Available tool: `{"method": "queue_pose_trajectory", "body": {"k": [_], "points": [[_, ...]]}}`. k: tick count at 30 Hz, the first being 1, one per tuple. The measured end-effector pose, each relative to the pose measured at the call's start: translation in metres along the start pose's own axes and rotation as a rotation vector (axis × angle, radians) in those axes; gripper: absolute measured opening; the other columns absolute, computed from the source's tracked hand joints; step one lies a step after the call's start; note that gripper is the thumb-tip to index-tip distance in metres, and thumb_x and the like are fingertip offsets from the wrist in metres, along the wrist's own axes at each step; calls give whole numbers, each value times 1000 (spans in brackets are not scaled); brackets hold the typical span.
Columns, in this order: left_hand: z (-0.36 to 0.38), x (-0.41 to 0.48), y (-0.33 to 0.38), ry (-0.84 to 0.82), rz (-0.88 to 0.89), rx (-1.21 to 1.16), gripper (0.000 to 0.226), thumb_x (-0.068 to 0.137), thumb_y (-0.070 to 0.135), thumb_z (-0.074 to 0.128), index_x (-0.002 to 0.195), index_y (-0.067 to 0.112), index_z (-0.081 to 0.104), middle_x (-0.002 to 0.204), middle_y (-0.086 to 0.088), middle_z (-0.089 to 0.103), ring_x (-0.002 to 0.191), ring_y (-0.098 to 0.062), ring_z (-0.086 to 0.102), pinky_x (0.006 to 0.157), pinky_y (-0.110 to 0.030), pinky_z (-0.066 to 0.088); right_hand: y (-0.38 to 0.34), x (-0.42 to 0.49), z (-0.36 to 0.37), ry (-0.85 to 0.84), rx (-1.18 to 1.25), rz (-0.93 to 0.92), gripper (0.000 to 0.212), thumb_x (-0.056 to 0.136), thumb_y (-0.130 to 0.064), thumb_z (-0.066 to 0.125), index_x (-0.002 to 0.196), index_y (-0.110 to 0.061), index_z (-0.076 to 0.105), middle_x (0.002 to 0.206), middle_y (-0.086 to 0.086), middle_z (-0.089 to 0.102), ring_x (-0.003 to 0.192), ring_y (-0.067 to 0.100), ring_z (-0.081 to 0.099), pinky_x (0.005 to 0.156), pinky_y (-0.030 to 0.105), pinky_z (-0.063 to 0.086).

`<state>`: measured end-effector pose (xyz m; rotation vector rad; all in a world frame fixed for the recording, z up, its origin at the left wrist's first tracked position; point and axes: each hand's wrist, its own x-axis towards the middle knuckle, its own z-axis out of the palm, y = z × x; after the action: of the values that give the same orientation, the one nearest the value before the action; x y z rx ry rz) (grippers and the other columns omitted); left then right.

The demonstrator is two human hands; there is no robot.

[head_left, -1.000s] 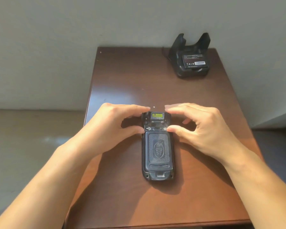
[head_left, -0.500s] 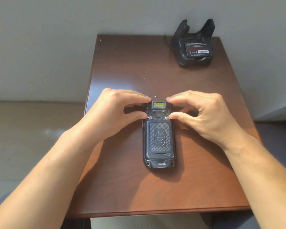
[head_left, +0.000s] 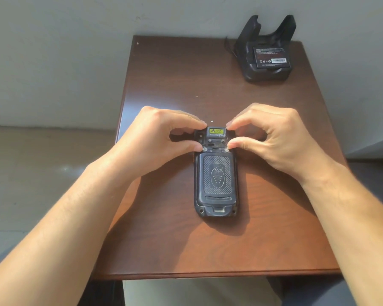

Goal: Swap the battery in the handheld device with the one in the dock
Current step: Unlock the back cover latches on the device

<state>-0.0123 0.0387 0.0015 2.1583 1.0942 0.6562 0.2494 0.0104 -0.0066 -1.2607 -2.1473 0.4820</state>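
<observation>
A black handheld device (head_left: 216, 180) lies face down in the middle of the brown table (head_left: 179, 246), its textured battery cover on. My left hand (head_left: 159, 138) pinches the device's upper left corner, thumb tip at the left round latch. My right hand (head_left: 272, 135) pinches the upper right corner, thumb tip at the right latch. A yellow label shows between my fingertips. At the far right corner stands the black dock (head_left: 266, 51), and a black battery (head_left: 271, 58) with a white label sits in its front slot.
A grey wall runs right behind the table's far edge. A cable leaves the dock on its left side. Floor lies to the left of the table, and my lap shows below its near edge.
The view has shifted, and the device and both hands sit higher in the frame. My fingers stay pinched at the device's top corners, thumbs now on the two latches.
</observation>
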Motion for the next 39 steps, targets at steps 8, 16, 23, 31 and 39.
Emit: {"method": "queue_pose_trajectory", "body": {"k": [8, 16, 23, 31, 39], "points": [[1, 5, 1, 0, -23, 21, 38, 74, 32, 87, 107, 20, 76, 97, 6, 77, 89, -2, 72, 88, -33, 59, 1, 7, -4, -66, -17, 6, 25, 80, -31, 86, 95, -14, 76, 89, 2, 70, 68, 17, 60, 68, 24, 48], [-3, 6, 2, -36, -2, 29, 39, 75, 29, 86, 110, 17, 76, 105, 4, 76, 92, -7, 73, 89, -32, 60, -1, 6, -6, -84, 50, 72, 23, 80, -29, 87, 95, -17, 75, 94, 1, 72, 73, 16, 67, 71, 37, 54], [-2, 5, 2, -11, 64, 74, 36, 77, 23, 84, 111, 13, 77, 106, 3, 76, 90, -7, 73, 89, -28, 59, -8, 3, -6, -71, 69, 136, 20, 80, -26, 87, 95, -18, 75, 94, -4, 72, 76, 10, 71, 77, 30, 56], [2, 3, -3, 52, 151, 107, 33, 80, 26, 84, 107, 9, 78, 104, -2, 77, 87, -13, 74, 82, -31, 61, -9, 1, -5, -47, 63, 141, 22, 79, -26, 87, 96, -17, 76, 98, 0, 76, 77, 7, 72, 79, 32, 57], [9, 3, -5, 136, 151, 88, 33, 79, 34, 81, 105, 13, 79, 89, -1, 77, 79, -11, 75, 74, -35, 61, -10, 0, -5, -40, 58, 146, 23, 79, -27, 87, 96, -16, 76, 98, 1, 76, 78, 8, 73, 78, 38, 59]]}}
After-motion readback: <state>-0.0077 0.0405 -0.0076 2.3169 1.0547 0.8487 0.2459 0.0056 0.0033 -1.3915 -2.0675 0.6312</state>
